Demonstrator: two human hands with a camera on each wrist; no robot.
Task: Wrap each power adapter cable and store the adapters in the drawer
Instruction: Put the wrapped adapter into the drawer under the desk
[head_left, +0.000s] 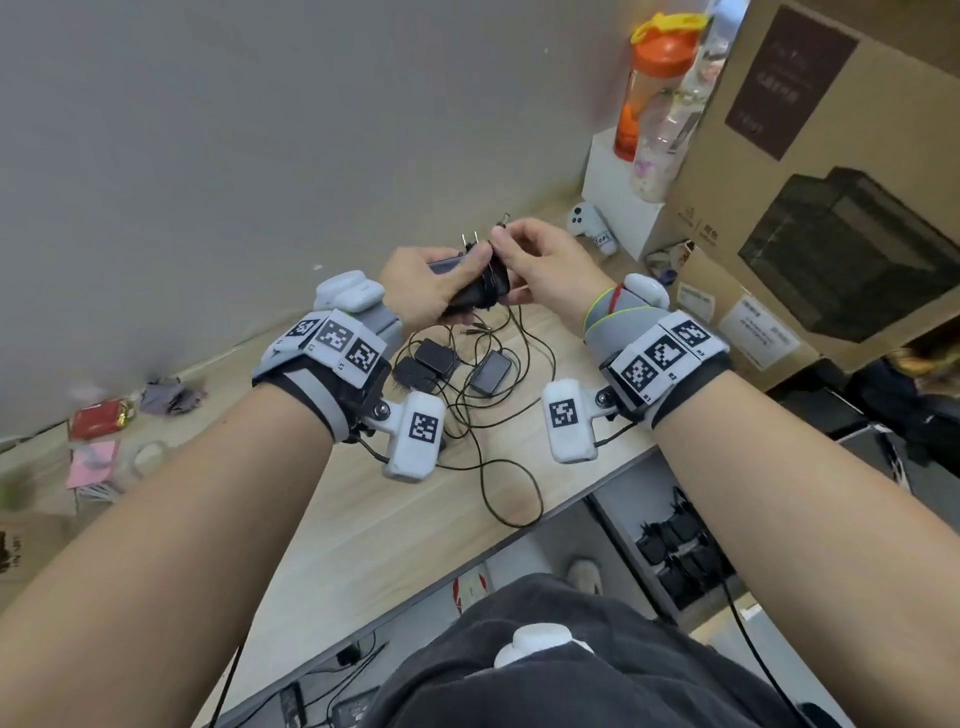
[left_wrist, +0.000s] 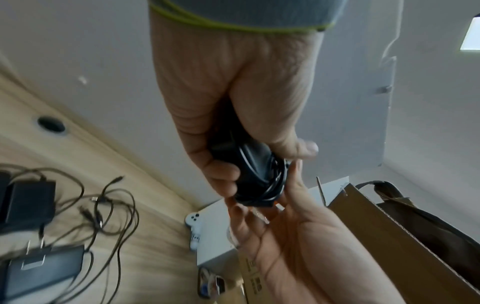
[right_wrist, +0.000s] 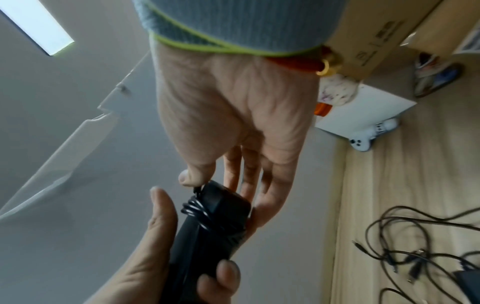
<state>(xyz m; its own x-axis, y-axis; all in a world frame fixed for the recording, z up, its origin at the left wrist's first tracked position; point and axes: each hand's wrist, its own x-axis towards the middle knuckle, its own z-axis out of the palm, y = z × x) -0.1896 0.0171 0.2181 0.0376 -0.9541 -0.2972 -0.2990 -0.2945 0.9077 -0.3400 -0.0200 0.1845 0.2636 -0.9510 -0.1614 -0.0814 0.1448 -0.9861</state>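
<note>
A black rectangular power adapter is gripped by the left hand; its thin black cable is pinched by the right hand.

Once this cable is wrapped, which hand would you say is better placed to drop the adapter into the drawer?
Probably the left hand: its fingers already curl round the adapter, whereas the right hand only pinches the cable end. The open drawer lies lower right, though, so it must cross over.
</note>
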